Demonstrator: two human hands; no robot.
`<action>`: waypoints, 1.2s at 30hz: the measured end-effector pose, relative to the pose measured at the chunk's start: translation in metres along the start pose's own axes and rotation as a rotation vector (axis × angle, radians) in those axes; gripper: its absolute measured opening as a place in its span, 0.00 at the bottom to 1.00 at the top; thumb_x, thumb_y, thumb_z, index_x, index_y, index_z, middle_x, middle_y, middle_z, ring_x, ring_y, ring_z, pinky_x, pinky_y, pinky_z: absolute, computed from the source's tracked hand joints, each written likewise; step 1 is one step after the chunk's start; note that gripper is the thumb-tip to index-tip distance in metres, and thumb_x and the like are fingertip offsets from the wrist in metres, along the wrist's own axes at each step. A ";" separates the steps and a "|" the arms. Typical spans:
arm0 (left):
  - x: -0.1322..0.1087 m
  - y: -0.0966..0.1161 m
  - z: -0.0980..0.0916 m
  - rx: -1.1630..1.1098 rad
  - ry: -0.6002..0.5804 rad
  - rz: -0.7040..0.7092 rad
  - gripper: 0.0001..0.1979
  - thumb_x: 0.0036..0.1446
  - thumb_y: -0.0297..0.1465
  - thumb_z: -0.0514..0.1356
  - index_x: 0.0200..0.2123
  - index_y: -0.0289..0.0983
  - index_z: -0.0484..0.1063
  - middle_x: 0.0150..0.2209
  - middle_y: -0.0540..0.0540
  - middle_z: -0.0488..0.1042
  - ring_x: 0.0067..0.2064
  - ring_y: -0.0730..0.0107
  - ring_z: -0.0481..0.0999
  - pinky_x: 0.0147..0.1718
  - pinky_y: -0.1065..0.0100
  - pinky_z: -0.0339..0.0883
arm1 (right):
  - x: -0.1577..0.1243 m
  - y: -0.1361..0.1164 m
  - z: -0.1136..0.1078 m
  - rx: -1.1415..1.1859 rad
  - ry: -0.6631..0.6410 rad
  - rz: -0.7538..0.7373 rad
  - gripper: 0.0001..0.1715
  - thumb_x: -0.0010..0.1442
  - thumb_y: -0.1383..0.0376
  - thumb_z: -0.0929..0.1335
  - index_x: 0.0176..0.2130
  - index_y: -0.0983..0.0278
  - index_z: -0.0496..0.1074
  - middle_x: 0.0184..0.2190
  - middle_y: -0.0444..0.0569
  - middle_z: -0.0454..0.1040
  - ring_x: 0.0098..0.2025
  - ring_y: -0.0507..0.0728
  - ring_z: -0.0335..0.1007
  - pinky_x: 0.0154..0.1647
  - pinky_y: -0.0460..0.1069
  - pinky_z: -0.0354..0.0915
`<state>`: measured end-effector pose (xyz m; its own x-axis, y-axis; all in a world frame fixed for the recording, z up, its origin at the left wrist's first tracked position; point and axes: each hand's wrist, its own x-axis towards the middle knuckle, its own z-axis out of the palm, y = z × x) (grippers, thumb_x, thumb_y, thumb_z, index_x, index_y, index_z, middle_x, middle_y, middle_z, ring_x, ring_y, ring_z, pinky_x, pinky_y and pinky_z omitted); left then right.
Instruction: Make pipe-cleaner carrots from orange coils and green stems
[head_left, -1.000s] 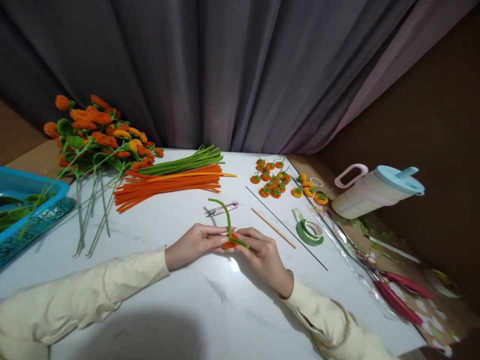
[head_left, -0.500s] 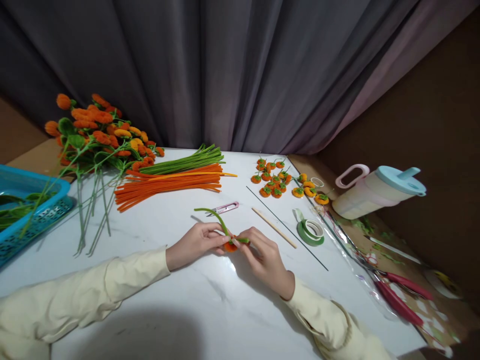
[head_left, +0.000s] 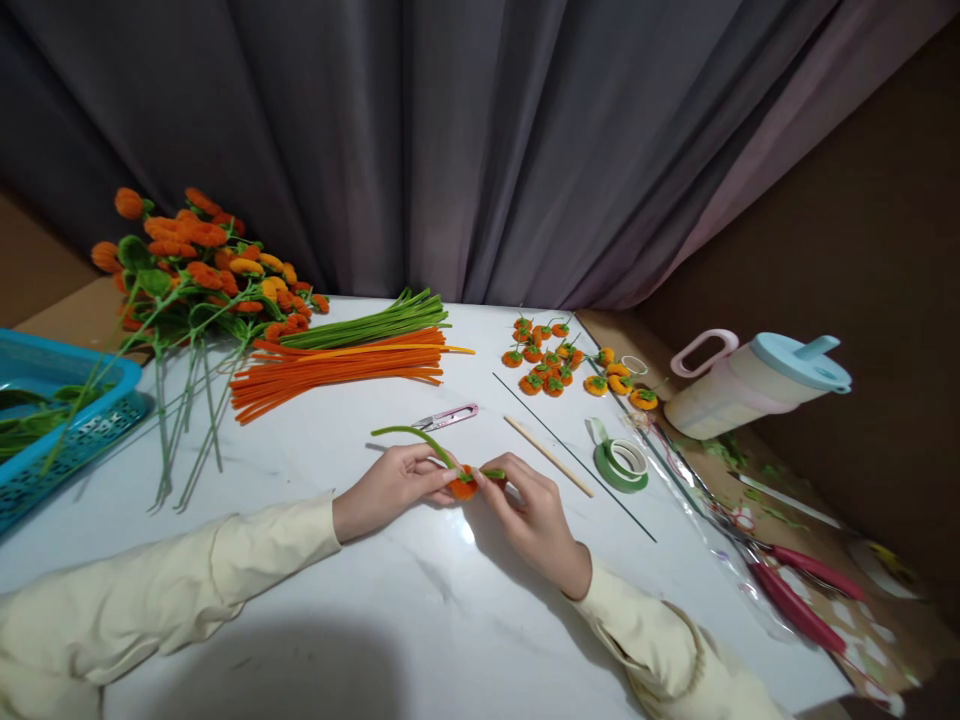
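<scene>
Between my hands is a small orange pipe-cleaner flower (head_left: 463, 486) with a green pipe cleaner (head_left: 420, 434) laid across its top. My left hand (head_left: 397, 488) is closed on the flower's left side, and the pipe cleaner's long end curves up and left above these fingers. On the other side, my right hand (head_left: 531, 508) pinches the flower's right edge, where the short green end sticks out. The fingertips partly cover the flower. Thread snips (head_left: 450, 416) lie just beyond my left hand, and a wooden stick (head_left: 549, 456) lies past my right.
Orange pipe cleaners (head_left: 345, 370) and green pipe cleaners (head_left: 375, 320) lie behind. Finished flowers (head_left: 172, 235) and a blue basket (head_left: 112, 400) are left. Small orange flower heads (head_left: 551, 370), green tape (head_left: 621, 470), a thin wire (head_left: 577, 460), a cup (head_left: 750, 385) and red-handled pliers (head_left: 799, 600) are right.
The green pipe cleaner's long end has swung lower and to the left. More of the flower's orange face shows between my fingers; both hands have barely moved.
</scene>
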<state>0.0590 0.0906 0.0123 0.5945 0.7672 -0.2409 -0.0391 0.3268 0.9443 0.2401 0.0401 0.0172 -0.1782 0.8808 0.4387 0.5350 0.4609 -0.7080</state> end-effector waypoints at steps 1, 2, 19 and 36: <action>0.000 0.000 0.000 -0.004 -0.013 0.003 0.18 0.49 0.40 0.65 0.37 0.31 0.71 0.32 0.44 0.76 0.37 0.65 0.77 0.41 0.63 0.72 | 0.000 0.000 0.000 0.002 0.002 -0.004 0.09 0.63 0.67 0.61 0.32 0.64 0.68 0.27 0.48 0.70 0.28 0.52 0.64 0.29 0.47 0.62; 0.001 -0.001 0.000 -0.010 -0.028 0.008 0.18 0.50 0.39 0.65 0.38 0.32 0.70 0.32 0.45 0.76 0.36 0.66 0.76 0.40 0.63 0.72 | 0.000 0.000 0.001 0.006 0.007 -0.013 0.09 0.63 0.67 0.61 0.32 0.64 0.68 0.27 0.48 0.70 0.28 0.52 0.64 0.29 0.47 0.62; 0.003 0.000 -0.005 -0.322 -0.183 -0.114 0.18 0.58 0.41 0.56 0.40 0.32 0.72 0.26 0.48 0.66 0.23 0.78 0.58 0.21 0.73 0.51 | -0.003 0.001 -0.001 -0.046 0.140 -0.187 0.14 0.60 0.74 0.63 0.43 0.61 0.70 0.36 0.52 0.71 0.37 0.56 0.67 0.36 0.52 0.66; 0.002 -0.001 -0.004 -0.274 -0.242 -0.152 0.14 0.54 0.38 0.62 0.37 0.33 0.74 0.34 0.47 0.70 0.38 0.72 0.67 0.40 0.70 0.60 | -0.003 0.000 0.001 -0.157 0.020 -0.344 0.15 0.60 0.75 0.62 0.45 0.62 0.68 0.37 0.53 0.73 0.38 0.57 0.67 0.36 0.54 0.63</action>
<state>0.0568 0.0944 0.0096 0.7808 0.5571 -0.2829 -0.1291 0.5868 0.7994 0.2402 0.0377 0.0156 -0.3540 0.6743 0.6481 0.5668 0.7059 -0.4248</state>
